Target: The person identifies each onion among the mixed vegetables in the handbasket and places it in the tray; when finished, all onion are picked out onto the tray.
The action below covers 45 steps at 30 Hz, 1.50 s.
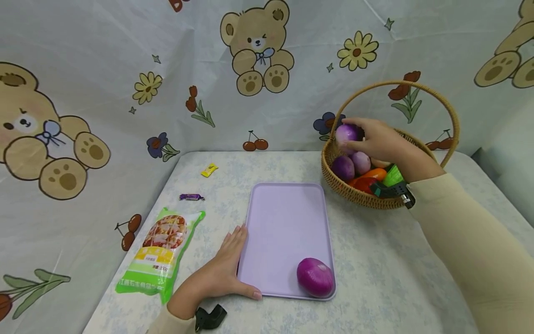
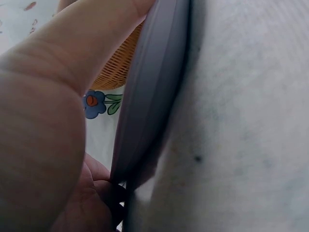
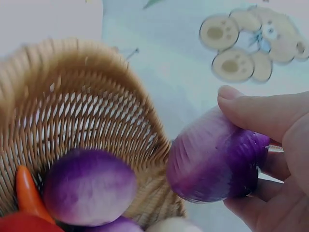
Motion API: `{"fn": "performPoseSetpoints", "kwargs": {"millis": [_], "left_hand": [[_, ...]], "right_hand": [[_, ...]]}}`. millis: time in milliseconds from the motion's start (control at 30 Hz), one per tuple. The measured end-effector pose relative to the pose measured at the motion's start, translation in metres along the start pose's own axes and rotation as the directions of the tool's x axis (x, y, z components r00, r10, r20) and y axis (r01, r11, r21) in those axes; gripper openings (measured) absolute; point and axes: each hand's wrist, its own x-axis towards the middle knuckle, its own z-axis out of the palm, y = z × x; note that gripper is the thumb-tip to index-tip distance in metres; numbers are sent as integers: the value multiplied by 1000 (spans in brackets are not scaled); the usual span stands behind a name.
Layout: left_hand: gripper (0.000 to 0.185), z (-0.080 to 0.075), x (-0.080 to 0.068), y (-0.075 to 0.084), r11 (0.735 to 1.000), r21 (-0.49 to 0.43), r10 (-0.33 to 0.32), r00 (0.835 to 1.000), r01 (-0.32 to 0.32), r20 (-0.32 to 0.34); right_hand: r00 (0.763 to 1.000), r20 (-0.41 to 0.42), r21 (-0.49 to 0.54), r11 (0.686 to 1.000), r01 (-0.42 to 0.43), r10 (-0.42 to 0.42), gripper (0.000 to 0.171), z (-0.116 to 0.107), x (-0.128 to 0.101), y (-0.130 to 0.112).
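Note:
Above the left side of the wicker basket (image 1: pixel 417 139), my right hand (image 1: pixel 373 137) grips a purple-and-white onion (image 1: pixel 348 134) between thumb and fingers. The right wrist view shows this onion (image 3: pixel 212 159) near the basket's rim. My left hand (image 1: pixel 227 269) lies against the left edge of the lilac tray (image 1: pixel 283 232), fingers straight and thumb at the tray's near edge. A darker purple onion (image 1: pixel 315 277) sits in the tray's near right corner. In the left wrist view the tray's side (image 2: pixel 152 87) runs beside the thumb.
The basket holds more purple round vegetables (image 1: pixel 343 168), an orange carrot-like piece (image 3: pixel 30 193), something red (image 1: pixel 364 184) and something green (image 1: pixel 393 176). Left of the tray lie a green food packet (image 1: pixel 160 250), a purple-wrapped candy (image 1: pixel 192 197) and a yellow-wrapped candy (image 1: pixel 209 170).

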Motion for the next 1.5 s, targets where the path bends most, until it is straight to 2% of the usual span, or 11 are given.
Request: {"fn": "performPoseSetpoints", "kwargs": {"millis": [167, 333, 433, 533, 667, 733, 900, 1067, 1267, 1500], "left_hand": [[158, 0, 0, -1, 1000, 7, -9, 1000, 9, 2], [158, 0, 0, -1, 1000, 8, -16, 1000, 16, 3], [158, 0, 0, 0, 1000, 8, -17, 1000, 17, 2], [159, 1, 0, 0, 1000, 6, -20, 1000, 20, 4], [159, 1, 1, 0, 1000, 4, -25, 1000, 25, 7], [159, 1, 1, 0, 1000, 4, -26, 1000, 26, 6], [159, 2, 1, 1, 1000, 9, -26, 1000, 26, 4], [160, 2, 2, 1, 1000, 14, -26, 1000, 26, 5], [159, 1, 1, 1, 1000, 19, -21, 1000, 20, 8], [159, 1, 1, 2, 1000, 19, -22, 1000, 21, 7]], "right_hand": [[996, -26, 4, 997, 82, -82, 76, 2, -19, -21], [978, -57, -27, 980, 198, -199, 71, 10, -38, -46], [952, -74, -45, 954, 295, -298, 69, 19, -48, -57], [908, -90, -34, 912, 409, -410, 68, 31, -56, -61], [864, -62, -10, 866, 499, -499, 65, 52, -66, -63], [859, -23, 15, 859, 512, -512, 66, 64, -72, -64], [865, 87, 72, 869, 490, -495, 67, 93, -85, -64], [857, 151, 101, 870, 482, -492, 64, 115, -91, -59], [871, 214, 119, 897, 426, -442, 63, 130, -98, -52], [858, 231, 123, 888, 443, -459, 63, 139, -104, -49]]}}
